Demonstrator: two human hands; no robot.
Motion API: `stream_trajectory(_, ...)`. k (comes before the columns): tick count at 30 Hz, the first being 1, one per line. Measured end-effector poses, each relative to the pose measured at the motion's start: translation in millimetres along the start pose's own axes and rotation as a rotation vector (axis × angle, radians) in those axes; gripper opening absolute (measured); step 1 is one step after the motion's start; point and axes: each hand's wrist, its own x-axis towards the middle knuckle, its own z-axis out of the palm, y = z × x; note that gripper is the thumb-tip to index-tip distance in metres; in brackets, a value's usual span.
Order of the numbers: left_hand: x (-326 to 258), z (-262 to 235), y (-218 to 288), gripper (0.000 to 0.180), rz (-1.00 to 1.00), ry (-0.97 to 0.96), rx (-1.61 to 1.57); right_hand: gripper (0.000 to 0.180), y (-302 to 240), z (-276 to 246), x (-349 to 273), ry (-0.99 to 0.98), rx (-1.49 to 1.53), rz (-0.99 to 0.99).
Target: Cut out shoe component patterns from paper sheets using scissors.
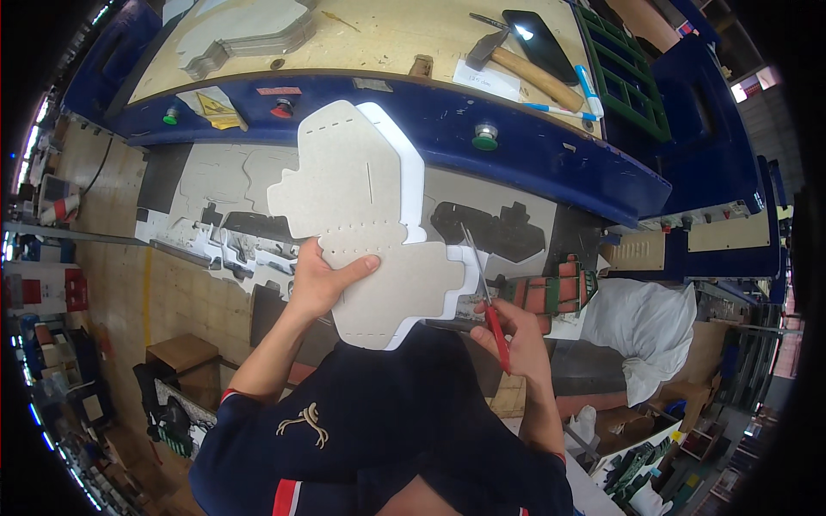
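My left hand (323,279) grips a die-cut grey cardboard piece (348,185), its thumb flat on the face and its other fingers hidden behind. The piece has tabs, a slit and rows of short perforations. Behind it lies a white cut piece (414,176) of similar outline, showing along the right edge. Red-handled scissors (495,331) are in my right hand (523,340), beside the pieces' lower right edge. Their narrow blades point up and away, with the tips slightly apart. Whether the blades touch the white piece's tab, I cannot tell.
Ahead runs a blue machine edge (396,116) with push buttons. On its bed are a grey cut stack (245,39), a hammer (525,73), a phone (540,43) and markers. A green cutting die (564,288) and a white bag (641,327) are at right; scraps (249,249) lie left.
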Motion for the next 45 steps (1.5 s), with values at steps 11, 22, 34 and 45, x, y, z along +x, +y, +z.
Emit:
stream_trajectory(11, 13.8, -4.0, 8.2, 0.037, 0.011, -0.087, 0.060, 0.041, 3.5, -14.1, -5.8, -0.084, -0.037, 0.015)
stream_trajectory(22, 7.4, -17.4, -2.0, 0.042, -0.146, -0.305, 0.100, 0.061, 8.0, -27.2, -6.9, -0.528, 0.149, 0.047)
stream_trajectory(34, 6.7, -15.7, -6.8, 0.042, -0.224, -0.337, 0.025, 0.061, 7.5, -26.1, -8.4, -0.535, 0.102, 0.042)
stream_trajectory(45, 3.2, -17.5, -9.0, 0.041, -0.205, -0.321, 0.000, 0.054, 6.3, -9.8, -15.2, -0.424, 0.174, 0.058)
